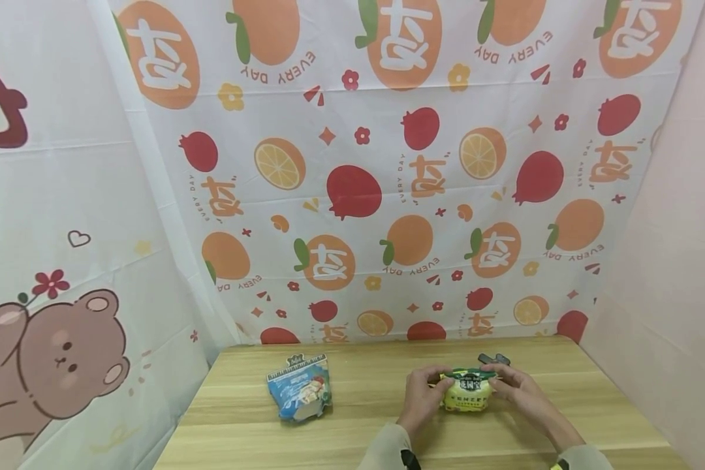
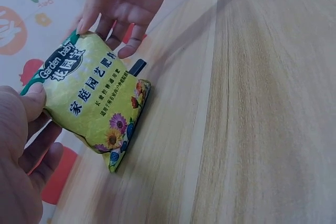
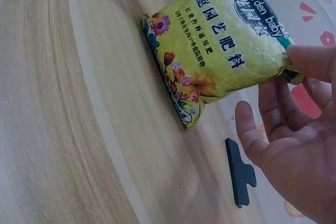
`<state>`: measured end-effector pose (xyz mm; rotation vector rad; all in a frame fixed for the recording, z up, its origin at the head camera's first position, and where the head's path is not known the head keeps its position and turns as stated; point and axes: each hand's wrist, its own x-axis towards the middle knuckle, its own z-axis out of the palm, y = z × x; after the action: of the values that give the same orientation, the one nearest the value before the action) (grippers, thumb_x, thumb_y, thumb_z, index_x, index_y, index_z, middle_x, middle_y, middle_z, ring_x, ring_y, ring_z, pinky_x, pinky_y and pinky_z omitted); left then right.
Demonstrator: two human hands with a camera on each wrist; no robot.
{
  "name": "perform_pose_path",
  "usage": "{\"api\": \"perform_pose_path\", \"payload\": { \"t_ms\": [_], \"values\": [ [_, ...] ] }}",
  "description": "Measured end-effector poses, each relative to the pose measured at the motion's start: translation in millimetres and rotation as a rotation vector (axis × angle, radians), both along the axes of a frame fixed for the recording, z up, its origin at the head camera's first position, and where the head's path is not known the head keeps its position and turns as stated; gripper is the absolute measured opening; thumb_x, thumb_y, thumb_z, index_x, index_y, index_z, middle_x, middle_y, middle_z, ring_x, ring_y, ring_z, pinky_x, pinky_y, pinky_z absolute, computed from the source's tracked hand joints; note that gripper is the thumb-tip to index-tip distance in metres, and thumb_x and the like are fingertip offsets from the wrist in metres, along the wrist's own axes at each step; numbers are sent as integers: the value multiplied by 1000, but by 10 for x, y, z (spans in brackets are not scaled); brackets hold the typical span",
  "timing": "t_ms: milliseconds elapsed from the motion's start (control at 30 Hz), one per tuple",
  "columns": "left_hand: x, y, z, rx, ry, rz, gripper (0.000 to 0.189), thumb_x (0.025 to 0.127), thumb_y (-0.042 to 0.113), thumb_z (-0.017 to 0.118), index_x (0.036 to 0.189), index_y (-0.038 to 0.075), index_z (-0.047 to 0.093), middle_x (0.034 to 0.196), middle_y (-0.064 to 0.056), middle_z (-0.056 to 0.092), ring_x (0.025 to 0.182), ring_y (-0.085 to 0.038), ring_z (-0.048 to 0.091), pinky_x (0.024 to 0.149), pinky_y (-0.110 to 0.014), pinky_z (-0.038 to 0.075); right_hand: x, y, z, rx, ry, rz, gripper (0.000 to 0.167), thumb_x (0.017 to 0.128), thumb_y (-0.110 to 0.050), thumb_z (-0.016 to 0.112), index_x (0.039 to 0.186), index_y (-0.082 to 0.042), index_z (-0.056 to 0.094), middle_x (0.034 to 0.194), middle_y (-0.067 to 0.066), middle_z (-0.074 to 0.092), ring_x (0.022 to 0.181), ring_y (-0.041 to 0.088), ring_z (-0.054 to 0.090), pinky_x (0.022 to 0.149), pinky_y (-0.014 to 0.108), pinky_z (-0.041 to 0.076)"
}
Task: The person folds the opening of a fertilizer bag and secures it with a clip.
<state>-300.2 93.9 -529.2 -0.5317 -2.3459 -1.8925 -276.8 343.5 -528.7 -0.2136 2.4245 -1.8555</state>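
Note:
A yellow-green bag of garden fertilizer (image 1: 467, 395) with a dark green top edge stands on the wooden table, printed front towards me. My left hand (image 1: 420, 397) pinches its upper left corner, thumb on the front and fingers behind. At the upper right corner my right hand (image 1: 519, 395) does the same, its lower fingers loosely spread in the right wrist view. Flowers are printed along the bag's bottom edge, which sits at the tabletop. Behind the bag, near the right hand, lies a black bag clip (image 3: 240, 173).
A blue-and-white package (image 1: 301, 390) with a black clip (image 1: 296, 360) at its top stands on the left of the table (image 1: 241, 444). A fruit-patterned cloth (image 1: 388, 196) hangs behind the table. Other cloths hang at the left and right sides.

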Motion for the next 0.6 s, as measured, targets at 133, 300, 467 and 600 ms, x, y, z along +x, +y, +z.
{"api": "perform_pose_path", "payload": {
  "t_ms": [133, 300, 467, 600],
  "values": [
    [8, -12, 9, -1, 4, -5, 12, 92, 17, 75, 103, 18, 80, 101, 3, 79, 84, 4, 64, 70, -15, 51, -1, 0, -3, 2, -6, -7, 51, 102, -31, 60, 144, -3, 49, 151, 28, 40, 116, 12, 61, 104, 45, 54],
    [13, -19, 2, 2, 11, -11, 12, 91, 16, 75, 102, 17, 80, 97, 2, 79, 80, 4, 63, 69, -14, 51, 17, -11, -7, 6, -3, -9, 53, 102, -31, 59, 145, -3, 48, 152, 28, 40, 115, 12, 61, 104, 45, 54],
    [16, -24, -17, 1, 10, -9, 11, 91, 16, 75, 101, 17, 80, 93, 3, 78, 77, 4, 62, 70, -14, 51, 34, -11, -21, 11, -10, 0, 55, 103, -32, 58, 147, -2, 46, 144, 21, 48, 114, 10, 62, 104, 46, 53],
    [16, -25, -28, -4, 13, -7, 11, 91, 17, 75, 101, 17, 79, 92, 3, 78, 77, 5, 62, 71, -14, 51, 31, -16, -33, 14, -11, -8, 57, 104, -33, 57, 148, 0, 44, 126, 12, 54, 110, 12, 63, 102, 44, 55]
  ]
}}
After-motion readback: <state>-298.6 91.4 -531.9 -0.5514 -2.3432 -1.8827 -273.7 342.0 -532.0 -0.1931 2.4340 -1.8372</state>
